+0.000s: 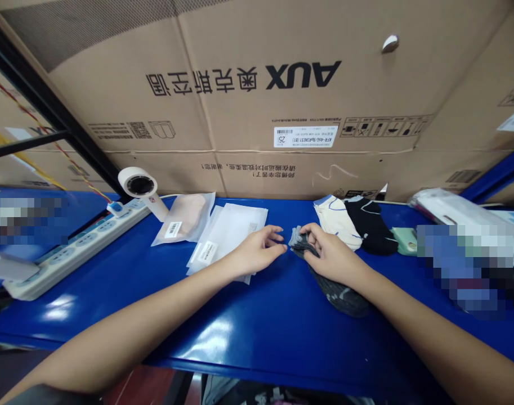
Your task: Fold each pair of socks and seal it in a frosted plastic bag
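Observation:
My right hand (pixel 330 253) is closed round the cuff end of a dark grey sock bundle (pixel 345 298) with lighter grey tops. The bundle's toe end hangs toward the front of the blue table. To its left my left hand (pixel 263 247) is empty, fingers curved and apart, just short of the cuff. Behind my left wrist lie several flat frosted bags (pixel 240 222) with white labels. A frosted bag with something pinkish inside (pixel 183 216) is farther left. Cream socks (pixel 336 219) and black socks (pixel 370 225) lie side by side behind my right hand.
A white camera (pixel 138 184) on a stand and a long power strip (pixel 79 247) with plugs occupy the left. A green item (pixel 404 240) and a clear plastic package (pixel 463 211) are at right. A big cardboard sheet (pixel 248 124) walls off the back of the blue table (pixel 257 326).

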A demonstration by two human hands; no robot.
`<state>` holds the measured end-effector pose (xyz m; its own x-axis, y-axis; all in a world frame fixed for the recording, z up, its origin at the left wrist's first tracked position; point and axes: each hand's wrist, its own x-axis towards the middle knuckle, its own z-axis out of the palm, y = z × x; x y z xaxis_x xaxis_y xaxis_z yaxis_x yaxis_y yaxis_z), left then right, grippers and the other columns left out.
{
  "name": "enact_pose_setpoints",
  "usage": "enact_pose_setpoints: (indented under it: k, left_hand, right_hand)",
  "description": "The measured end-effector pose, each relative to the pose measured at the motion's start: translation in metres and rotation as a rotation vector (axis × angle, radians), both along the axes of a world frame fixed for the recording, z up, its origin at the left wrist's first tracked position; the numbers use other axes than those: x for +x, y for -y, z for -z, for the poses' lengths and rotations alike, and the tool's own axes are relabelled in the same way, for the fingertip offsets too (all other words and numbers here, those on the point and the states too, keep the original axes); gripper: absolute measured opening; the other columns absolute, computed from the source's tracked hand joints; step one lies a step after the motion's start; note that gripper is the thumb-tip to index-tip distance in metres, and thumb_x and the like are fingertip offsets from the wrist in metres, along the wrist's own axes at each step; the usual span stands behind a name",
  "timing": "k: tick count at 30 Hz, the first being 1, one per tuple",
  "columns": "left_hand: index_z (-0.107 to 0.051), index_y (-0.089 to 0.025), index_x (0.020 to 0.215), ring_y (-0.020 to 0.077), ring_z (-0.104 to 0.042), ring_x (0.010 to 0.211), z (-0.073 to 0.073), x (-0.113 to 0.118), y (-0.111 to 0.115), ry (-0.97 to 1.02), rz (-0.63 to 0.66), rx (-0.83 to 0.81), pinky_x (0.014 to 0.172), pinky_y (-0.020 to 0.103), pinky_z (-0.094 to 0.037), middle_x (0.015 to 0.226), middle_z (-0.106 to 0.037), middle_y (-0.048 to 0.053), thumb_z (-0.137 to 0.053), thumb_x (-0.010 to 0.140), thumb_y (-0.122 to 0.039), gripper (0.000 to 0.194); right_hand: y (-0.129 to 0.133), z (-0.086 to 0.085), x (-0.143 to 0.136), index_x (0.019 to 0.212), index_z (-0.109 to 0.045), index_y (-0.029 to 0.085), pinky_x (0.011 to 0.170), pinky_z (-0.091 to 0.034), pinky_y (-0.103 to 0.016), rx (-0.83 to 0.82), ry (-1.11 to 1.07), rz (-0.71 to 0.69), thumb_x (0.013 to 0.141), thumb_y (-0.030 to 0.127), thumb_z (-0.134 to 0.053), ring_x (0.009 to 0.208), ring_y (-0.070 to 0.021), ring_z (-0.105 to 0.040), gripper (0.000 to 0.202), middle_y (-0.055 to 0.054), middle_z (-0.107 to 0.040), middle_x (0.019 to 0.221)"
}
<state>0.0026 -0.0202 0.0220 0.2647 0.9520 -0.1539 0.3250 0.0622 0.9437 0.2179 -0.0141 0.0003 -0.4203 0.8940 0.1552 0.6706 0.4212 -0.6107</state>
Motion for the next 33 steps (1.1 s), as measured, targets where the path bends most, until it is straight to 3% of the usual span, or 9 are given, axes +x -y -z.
enact_pose_setpoints:
  k: [4,8,14,18,22,25,28,30,33]
  left_hand:
    - [-0.057,-0.018,0.101,0.0176,-0.066,0.097,-0.011,0.016,-0.011,0.393,-0.081,-0.467,0.095,0.032,-0.049,0.111,-0.067,0.01,-0.065,0.08,-0.029,0.024]
    - [-0.055,-0.018,0.083,0.0133,-0.062,0.073,-0.018,0.028,-0.028,0.414,-0.06,-0.635,0.079,0.027,-0.052,0.08,-0.063,0.003,-0.06,0.085,-0.03,0.013]
    - [-0.054,-0.019,0.072,0.0094,-0.044,0.052,-0.02,0.044,-0.045,0.162,0.08,-0.564,0.049,0.02,-0.035,0.059,-0.05,-0.005,-0.063,0.083,-0.045,0.029]
    - [-0.059,-0.019,0.08,0.0114,-0.053,0.064,-0.022,0.054,-0.043,0.13,0.065,-0.443,0.056,0.021,-0.041,0.07,-0.061,-0.001,-0.06,0.085,-0.044,0.025]
    - [-0.056,-0.019,0.076,0.0131,-0.052,0.06,-0.019,0.059,-0.043,0.217,-0.024,-0.456,0.059,0.025,-0.044,0.065,-0.057,-0.002,-0.047,0.082,-0.022,0.01]
    - [-0.052,-0.019,0.072,0.0129,-0.049,0.055,-0.018,0.055,-0.045,0.258,-0.127,-0.426,0.057,0.025,-0.042,0.059,-0.052,-0.003,-0.045,0.069,-0.011,0.011]
    - [-0.053,-0.019,0.07,0.0135,-0.051,0.057,-0.021,0.047,-0.044,0.373,-0.105,-0.388,0.058,0.025,-0.044,0.062,-0.055,-0.001,-0.042,0.064,-0.012,0.014]
    - [-0.055,-0.019,0.071,0.0147,-0.054,0.06,-0.024,0.039,-0.044,0.433,-0.06,-0.349,0.06,0.027,-0.047,0.065,-0.057,0.001,-0.042,0.064,-0.015,0.015]
    - [-0.054,-0.02,0.073,0.0167,-0.057,0.063,-0.026,0.028,-0.048,0.4,-0.059,-0.211,0.063,0.029,-0.05,0.064,-0.058,0.002,-0.043,0.066,-0.021,0.013]
  right_hand:
    - [-0.008,0.008,0.003,0.11,-0.047,0.023,0.057,-0.038,-0.026,-0.108,-0.243,0.045,0.075,0.021,-0.054,0.057,-0.013,-0.05,0.036,0.006,-0.048,0.072]
    - [-0.008,0.007,0.003,0.107,-0.047,0.022,0.058,-0.037,-0.026,-0.108,-0.287,0.049,0.072,0.019,-0.053,0.058,-0.0124,-0.047,0.036,0.007,-0.044,0.07]
    - [0.0,-0.004,0.002,0.111,-0.047,0.023,0.055,-0.037,-0.026,-0.004,-0.265,0.074,0.075,0.019,-0.053,0.055,-0.0119,-0.046,0.037,0.007,-0.044,0.071]
    - [0.005,-0.008,0.001,0.12,-0.048,0.021,0.058,-0.043,-0.028,0.076,-0.258,0.065,0.077,0.021,-0.055,0.057,-0.0127,-0.052,0.044,0.005,-0.052,0.075]
    - [0.0,-0.011,0.004,0.122,-0.054,0.017,0.066,-0.052,-0.033,-0.062,-0.501,0.045,0.08,0.03,-0.057,0.067,-0.017,-0.064,0.045,-0.004,-0.068,0.084]
    - [-0.007,-0.014,0.011,0.115,-0.058,0.017,0.082,-0.054,-0.039,0.022,-0.65,0.18,0.083,0.036,-0.059,0.09,-0.0222,-0.068,0.037,-0.012,-0.07,0.104]
    - [-0.011,-0.015,0.013,0.113,-0.057,0.021,0.094,-0.051,-0.043,0.101,-0.606,0.258,0.078,0.037,-0.068,0.108,-0.0246,-0.063,0.04,-0.013,-0.064,0.122]
    - [-0.011,-0.015,0.01,0.114,-0.056,0.022,0.093,-0.053,-0.043,-0.046,-0.612,0.245,0.077,0.04,-0.069,0.107,-0.0249,-0.065,0.043,-0.013,-0.064,0.123]
    - [-0.007,-0.012,0.004,0.105,-0.06,0.022,0.087,-0.057,-0.041,-0.405,-0.595,0.132,0.082,0.044,-0.065,0.099,-0.0252,-0.07,0.032,-0.01,-0.071,0.108]
